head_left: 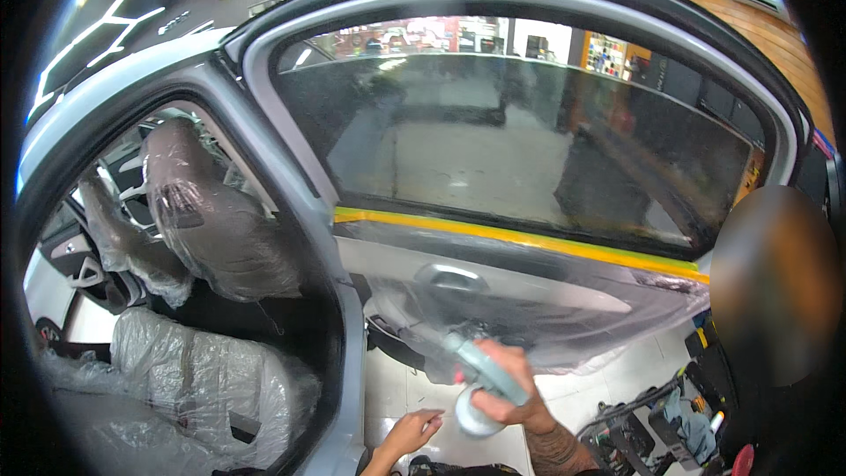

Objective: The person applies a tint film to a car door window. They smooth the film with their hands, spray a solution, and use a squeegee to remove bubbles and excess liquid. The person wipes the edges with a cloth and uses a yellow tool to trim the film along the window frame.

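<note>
My right hand (pixel 509 388) is wrapped round a pump sprayer (pixel 480 361) with a grey-green head, a small red part and a round whitish bottle below. Its nozzle points up and left at the opened car door. My left hand (pixel 416 432) is low, left of the sprayer, fingers loosely stretched out, with nothing visible in it. Ahead is the door's window (pixel 458 137), whose dark film or tint stops short of the top of the glass. Yellow tape (pixel 520 245) runs along the window's lower edge. Clear plastic sheeting (pixel 582 335) hangs over the door panel below the tape.
To the left, the car's seats (pixel 198 203) are wrapped in clear plastic, beyond the grey-blue door pillar (pixel 352 379). A black cart (pixel 661 427) with tools and cloths stands at the lower right. A blurred patch covers the right edge. White floor tiles (pixel 397 388) show under the door.
</note>
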`<control>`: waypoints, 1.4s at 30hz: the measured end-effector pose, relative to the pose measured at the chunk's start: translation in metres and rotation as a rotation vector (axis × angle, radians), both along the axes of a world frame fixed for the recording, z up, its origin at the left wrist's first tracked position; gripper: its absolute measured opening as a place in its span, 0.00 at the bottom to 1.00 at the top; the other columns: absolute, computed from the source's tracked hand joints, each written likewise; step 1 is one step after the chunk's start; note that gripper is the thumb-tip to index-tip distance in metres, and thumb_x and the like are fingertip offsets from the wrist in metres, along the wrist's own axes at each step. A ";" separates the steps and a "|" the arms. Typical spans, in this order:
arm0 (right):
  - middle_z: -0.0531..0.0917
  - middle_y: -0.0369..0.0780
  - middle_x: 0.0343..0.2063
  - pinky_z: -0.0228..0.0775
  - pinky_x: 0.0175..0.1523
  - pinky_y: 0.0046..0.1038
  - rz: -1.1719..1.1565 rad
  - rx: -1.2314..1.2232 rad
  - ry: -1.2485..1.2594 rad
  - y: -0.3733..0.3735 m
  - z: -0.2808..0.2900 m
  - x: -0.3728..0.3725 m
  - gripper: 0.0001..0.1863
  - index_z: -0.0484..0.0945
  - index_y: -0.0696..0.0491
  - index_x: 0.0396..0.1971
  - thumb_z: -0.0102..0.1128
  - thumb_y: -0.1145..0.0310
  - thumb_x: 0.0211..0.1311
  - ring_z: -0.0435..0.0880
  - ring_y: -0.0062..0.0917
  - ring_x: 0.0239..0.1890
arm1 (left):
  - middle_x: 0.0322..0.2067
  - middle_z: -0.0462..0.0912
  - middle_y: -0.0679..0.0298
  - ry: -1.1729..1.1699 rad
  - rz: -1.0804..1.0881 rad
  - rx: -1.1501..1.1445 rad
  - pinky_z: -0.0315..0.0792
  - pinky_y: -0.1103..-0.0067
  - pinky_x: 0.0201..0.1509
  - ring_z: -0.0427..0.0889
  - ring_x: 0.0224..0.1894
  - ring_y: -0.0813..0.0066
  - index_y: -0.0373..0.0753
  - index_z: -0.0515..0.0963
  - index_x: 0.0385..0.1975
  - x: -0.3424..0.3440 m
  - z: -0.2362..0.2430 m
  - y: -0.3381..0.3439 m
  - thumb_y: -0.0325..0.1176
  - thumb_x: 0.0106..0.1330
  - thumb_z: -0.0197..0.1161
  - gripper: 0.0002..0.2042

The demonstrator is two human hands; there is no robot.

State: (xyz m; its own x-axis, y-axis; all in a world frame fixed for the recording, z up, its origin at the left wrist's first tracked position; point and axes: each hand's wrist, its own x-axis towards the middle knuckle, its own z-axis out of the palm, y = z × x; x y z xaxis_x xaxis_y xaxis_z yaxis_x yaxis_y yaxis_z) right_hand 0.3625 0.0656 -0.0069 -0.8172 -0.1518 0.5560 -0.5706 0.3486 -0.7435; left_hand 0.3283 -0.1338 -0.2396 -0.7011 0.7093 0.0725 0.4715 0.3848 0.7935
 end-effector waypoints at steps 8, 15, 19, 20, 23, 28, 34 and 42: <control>0.79 0.42 0.35 0.66 0.51 0.27 -0.438 -0.452 -0.107 0.101 -0.020 0.111 0.43 0.65 0.62 0.58 0.53 0.73 0.29 0.77 0.27 0.40 | 0.38 0.82 0.49 -0.272 -0.194 -0.580 0.73 0.67 0.47 0.80 0.43 0.53 0.36 0.73 0.52 0.002 -0.105 -0.056 0.43 0.65 0.55 0.21; 0.79 0.35 0.32 0.67 0.38 0.19 -1.567 -0.115 0.221 0.280 -0.044 0.348 0.26 0.76 0.54 0.45 0.54 0.75 0.37 0.74 0.16 0.32 | 0.41 0.80 0.52 -0.588 -0.088 -0.446 0.72 0.77 0.37 0.79 0.37 0.68 0.26 0.72 0.47 0.026 -0.130 -0.037 0.33 0.63 0.58 0.17; 0.75 0.40 0.41 0.68 0.45 0.24 -1.950 -0.171 0.548 0.464 -0.108 0.464 0.30 0.68 0.58 0.51 0.56 0.76 0.41 0.74 0.22 0.40 | 0.43 0.79 0.60 -0.663 -0.182 -0.726 0.71 0.71 0.34 0.78 0.40 0.69 0.41 0.68 0.57 0.022 -0.151 0.009 0.36 0.65 0.57 0.20; 0.73 0.42 0.44 0.68 0.49 0.27 -2.057 -0.112 0.529 0.502 -0.128 0.474 0.32 0.66 0.58 0.54 0.58 0.75 0.41 0.73 0.25 0.43 | 0.43 0.78 0.60 -0.709 -0.084 -0.731 0.71 0.69 0.35 0.78 0.41 0.67 0.41 0.67 0.58 0.034 -0.142 0.023 0.37 0.65 0.57 0.21; 0.68 0.49 0.49 0.60 0.60 0.36 -2.067 0.000 0.301 0.601 -0.190 0.475 0.37 0.61 0.55 0.58 0.60 0.74 0.42 0.68 0.41 0.54 | 0.45 0.77 0.60 -0.770 0.109 -0.745 0.71 0.66 0.37 0.78 0.43 0.64 0.41 0.65 0.59 0.062 -0.114 0.060 0.38 0.65 0.56 0.23; 0.69 0.52 0.48 0.62 0.58 0.36 -1.788 -0.023 0.302 0.703 -0.230 0.421 0.36 0.61 0.57 0.59 0.57 0.77 0.43 0.69 0.47 0.52 | 0.43 0.77 0.60 -0.714 0.187 -0.784 0.72 0.67 0.38 0.78 0.42 0.64 0.41 0.66 0.58 0.115 -0.073 0.100 0.40 0.65 0.56 0.22; 0.63 0.56 0.55 0.61 0.60 0.43 -1.706 -0.138 -0.056 0.722 -0.286 0.411 0.47 0.49 0.51 0.66 0.66 0.66 0.45 0.64 0.53 0.57 | 0.41 0.77 0.61 -0.731 0.263 -0.871 0.72 0.68 0.36 0.78 0.40 0.64 0.41 0.67 0.57 0.149 -0.065 0.134 0.41 0.65 0.55 0.22; 0.72 0.48 0.44 0.68 0.46 0.49 -1.910 0.431 -1.149 0.618 -0.368 0.566 0.18 0.76 0.54 0.43 0.61 0.68 0.49 0.72 0.48 0.48 | 0.39 0.78 0.61 -0.757 0.312 -0.844 0.72 0.70 0.34 0.78 0.38 0.65 0.41 0.68 0.56 0.166 -0.062 0.159 0.42 0.64 0.55 0.22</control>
